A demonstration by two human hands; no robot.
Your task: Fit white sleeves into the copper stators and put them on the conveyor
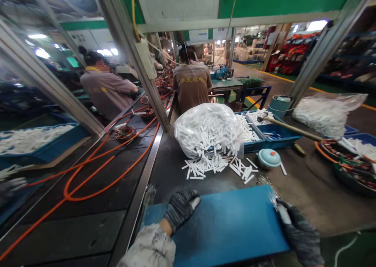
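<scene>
Gripping, as far as we can judge, is done by our right hand point(298, 230) at 4 o'clock of the head view: its thumb and fingers close upon the right edge of the blue panel point(229, 224). Our left hand point(180, 208), at 6 o'clock, rests on the panel's upper left part with fingers curled; whether it pinches anything, we cannot tell. The panel itself lies around 5 o'clock, on the near side of the dark worktop point(167, 169).

We judge it stiff and rather light, not fragile, but its smooth, shiny face may slip under our gloves. Better we take it by its two short edges, at its 9 and 3 o'clock.

On the panel we find no brand or label. At 12 o'clock, a co-worker's brown shirt point(192, 92) carries yellow Chinese characters; the last three seem to read 天机电, the first is unclear. Yellow marks on the greyish shirt point(101, 100) at 10 o'clock are too blurred for reading.
</scene>
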